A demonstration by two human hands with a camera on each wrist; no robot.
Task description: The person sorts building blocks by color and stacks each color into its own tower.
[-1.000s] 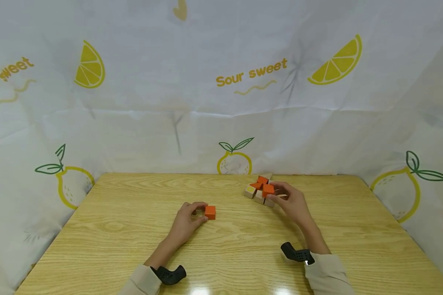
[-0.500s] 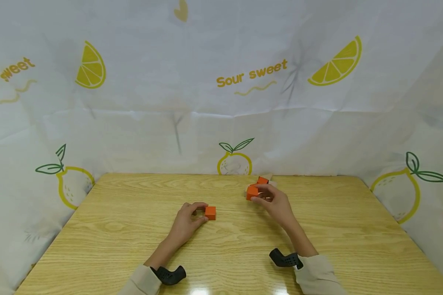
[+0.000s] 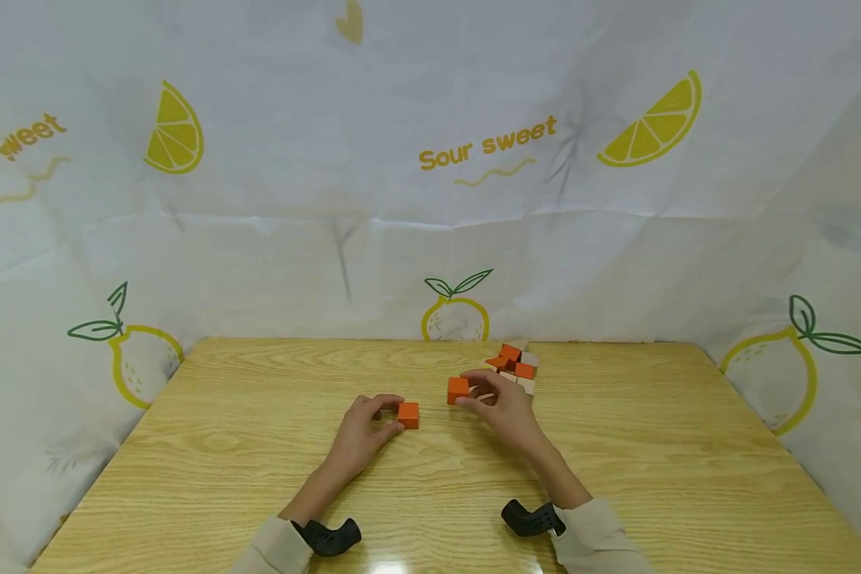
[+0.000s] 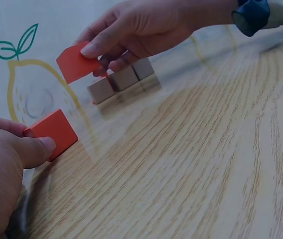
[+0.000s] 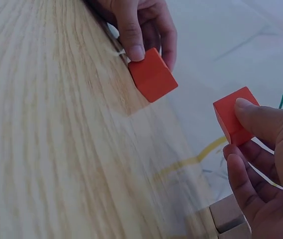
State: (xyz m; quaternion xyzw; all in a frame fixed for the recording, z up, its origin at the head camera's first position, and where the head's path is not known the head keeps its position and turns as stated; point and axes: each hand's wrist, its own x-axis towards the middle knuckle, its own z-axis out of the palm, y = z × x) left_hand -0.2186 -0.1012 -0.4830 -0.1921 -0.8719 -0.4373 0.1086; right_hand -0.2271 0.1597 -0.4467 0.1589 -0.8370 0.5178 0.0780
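My left hand pinches an orange-red cube block between thumb and fingers, low at the tabletop near the middle. To its right and slightly farther back, my right hand pinches a second orange-red block by its sides. In the left wrist view this second block hangs above the table. A gap separates the two blocks in the right wrist view, where the left block touches the wood. Behind the right hand lies a cluster of blocks, partly hidden by it.
The cluster at the table's back holds orange-red blocks and several plain wooden blocks. A wood-grain table reaches back to a white lemon-print sheet. Black devices sit on both wrists.
My right hand has carried its block from the cluster leftward and nearer, toward the left hand. More of the cluster shows again. The left hand and its block have stayed put.
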